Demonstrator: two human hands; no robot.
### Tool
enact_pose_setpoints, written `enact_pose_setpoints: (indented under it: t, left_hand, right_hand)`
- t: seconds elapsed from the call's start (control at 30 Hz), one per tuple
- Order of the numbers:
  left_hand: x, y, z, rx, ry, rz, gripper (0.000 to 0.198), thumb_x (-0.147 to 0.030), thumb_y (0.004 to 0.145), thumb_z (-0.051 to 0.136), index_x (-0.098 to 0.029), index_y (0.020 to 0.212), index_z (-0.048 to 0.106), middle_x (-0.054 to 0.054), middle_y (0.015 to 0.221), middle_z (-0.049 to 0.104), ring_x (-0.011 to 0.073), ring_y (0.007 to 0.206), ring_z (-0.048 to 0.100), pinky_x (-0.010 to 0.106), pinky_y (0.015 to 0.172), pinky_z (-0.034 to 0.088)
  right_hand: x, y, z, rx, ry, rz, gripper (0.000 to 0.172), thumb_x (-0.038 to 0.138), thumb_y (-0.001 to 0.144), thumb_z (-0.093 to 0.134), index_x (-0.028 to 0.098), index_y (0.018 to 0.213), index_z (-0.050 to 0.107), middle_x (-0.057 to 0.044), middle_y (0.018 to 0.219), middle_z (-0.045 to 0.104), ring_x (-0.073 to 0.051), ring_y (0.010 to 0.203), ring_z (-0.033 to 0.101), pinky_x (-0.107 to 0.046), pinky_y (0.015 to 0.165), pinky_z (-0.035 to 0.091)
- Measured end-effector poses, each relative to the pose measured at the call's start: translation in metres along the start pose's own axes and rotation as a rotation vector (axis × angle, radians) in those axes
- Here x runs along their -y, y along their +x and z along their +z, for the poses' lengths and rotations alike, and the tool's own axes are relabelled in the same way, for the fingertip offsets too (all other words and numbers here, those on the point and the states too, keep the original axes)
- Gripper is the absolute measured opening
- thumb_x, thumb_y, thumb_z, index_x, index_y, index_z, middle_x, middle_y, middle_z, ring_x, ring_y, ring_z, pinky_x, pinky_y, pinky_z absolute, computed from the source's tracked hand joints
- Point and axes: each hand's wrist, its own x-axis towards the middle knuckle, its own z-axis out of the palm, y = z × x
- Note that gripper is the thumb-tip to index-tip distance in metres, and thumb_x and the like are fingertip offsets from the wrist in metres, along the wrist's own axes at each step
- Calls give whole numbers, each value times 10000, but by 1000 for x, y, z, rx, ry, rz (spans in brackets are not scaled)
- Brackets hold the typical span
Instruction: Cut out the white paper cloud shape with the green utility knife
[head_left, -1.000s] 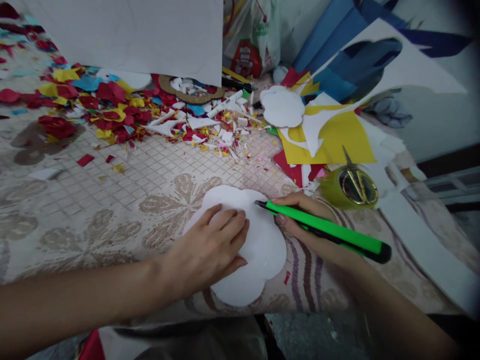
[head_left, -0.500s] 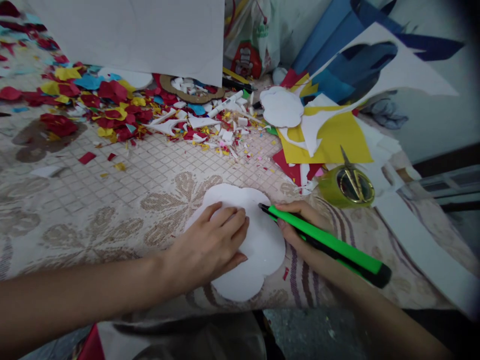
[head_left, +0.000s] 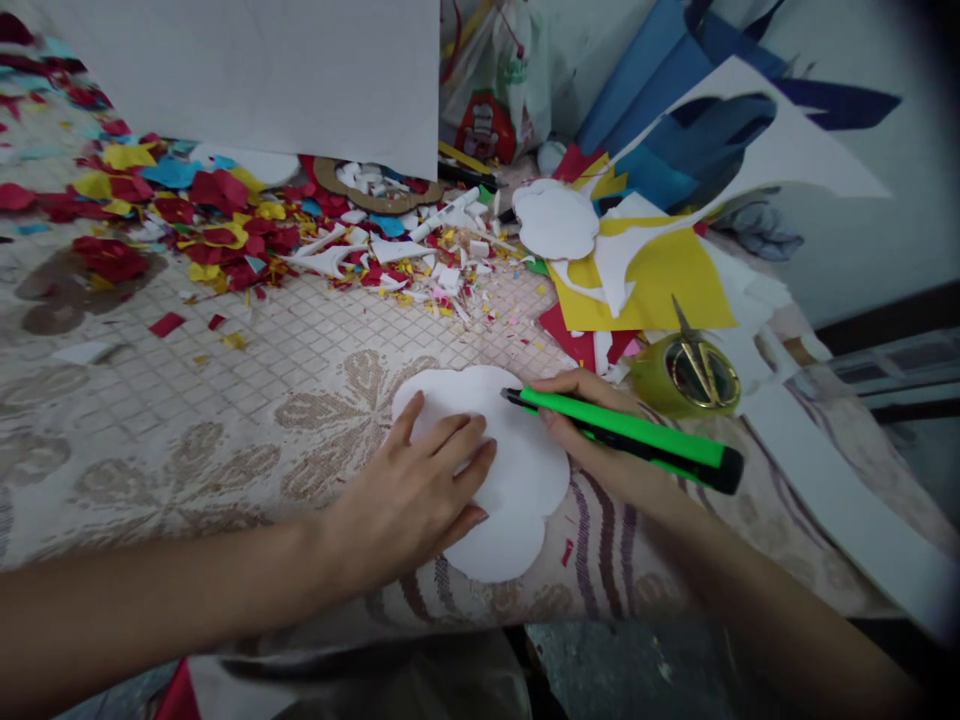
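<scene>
A white flower-shaped piece of card or foam board [head_left: 517, 490] lies flat near the front edge of the table. My left hand [head_left: 431, 470] rests on its left half, fingers spread and pressing down. In my right hand [head_left: 592, 425] is a green and black utility knife [head_left: 637, 430], its tip over the upper part of the white piece. Whether the blade touches the surface I cannot tell. The knife's handle slants down to the right, and my right fingers wrap its front end.
Red, yellow and blue paper scraps [head_left: 225, 205] lie heaped at the back. A smaller white flower shape [head_left: 556, 218] lies by yellow paper [head_left: 675, 285]. Scissors [head_left: 694, 350] rest on a roll of yellow tape [head_left: 652, 375]. A white strip [head_left: 832, 490] reaches the right edge; a white board [head_left: 262, 80] stands behind.
The white flower piece has turned slightly under my left hand, whose fingers are more spread. My right hand has shifted left with the knife, and the handle lies flatter. The view has moved a little.
</scene>
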Motion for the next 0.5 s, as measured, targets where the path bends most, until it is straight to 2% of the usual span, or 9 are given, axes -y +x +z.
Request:
enact_pose_setpoints:
  t: [0.2, 0.5]
  left_hand:
    - [-1, -2, 0, 6, 1, 2, 339, -320, 981, 577, -141, 1268, 599, 142, 1355, 609, 309, 1267, 530, 626, 1096, 335]
    - [-1, -1, 1, 0, 25, 5, 361, -337, 961, 615, -150, 1269, 604, 134, 1348, 613, 304, 1255, 543, 604, 1100, 339]
  right_hand:
    - [8, -22, 7, -102, -49, -4, 202, 188, 900, 626, 245, 1093, 654, 0, 968, 714, -156, 855, 675, -269, 760, 554]
    - [16, -46, 10, -155, -26, 88, 195, 210, 910, 629, 262, 1097, 646, -11, 1034, 732, -172, 925, 702, -267, 757, 570]
